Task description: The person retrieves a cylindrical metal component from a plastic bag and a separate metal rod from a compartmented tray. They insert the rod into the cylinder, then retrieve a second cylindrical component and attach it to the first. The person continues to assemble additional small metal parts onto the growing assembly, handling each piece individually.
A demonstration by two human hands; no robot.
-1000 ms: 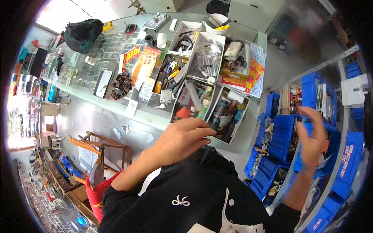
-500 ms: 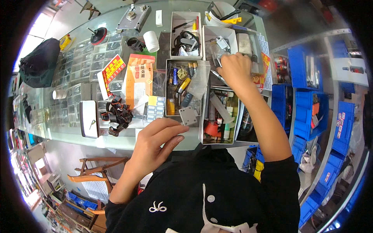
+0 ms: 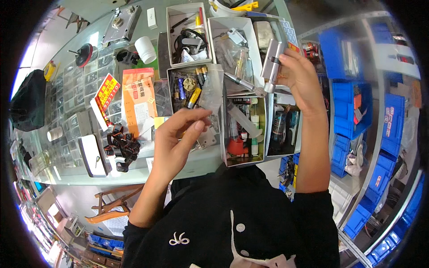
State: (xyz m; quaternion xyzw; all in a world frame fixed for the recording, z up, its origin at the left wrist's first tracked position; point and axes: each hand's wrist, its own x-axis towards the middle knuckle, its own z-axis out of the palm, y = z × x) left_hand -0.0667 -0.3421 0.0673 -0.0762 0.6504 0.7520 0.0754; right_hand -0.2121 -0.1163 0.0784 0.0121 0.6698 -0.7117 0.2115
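My right hand (image 3: 300, 79) is raised over the right-hand boxes, its fingers closed around a silver lock cylinder (image 3: 271, 66) with a dark notch midway. Below it, a silver pen-like rod (image 3: 240, 82) lies across the rims of the boxes. My left hand (image 3: 178, 136) hovers at the table's near edge, thumb and fingers apart, holding nothing. Close to its thumb lies a grey metal plate with holes (image 3: 207, 139), partly hidden. Beyond the left fingers, an open box (image 3: 170, 82) contains batteries, a yellow tube and a clear plastic bag (image 3: 212, 89).
More open boxes hold cables (image 3: 189, 41), plastic bags (image 3: 225, 53), and small bottles (image 3: 254, 146). Left on the glass table are an orange envelope (image 3: 137, 102), black straps (image 3: 121, 147), a phone-like slab (image 3: 92, 155) and a white cylinder (image 3: 145, 49). Blue bins (image 3: 353, 111) line the right.
My right hand has come up out of the box toward the right, now gripping the lock cylinder. My left hand has moved slightly farther from me. The view has shifted.
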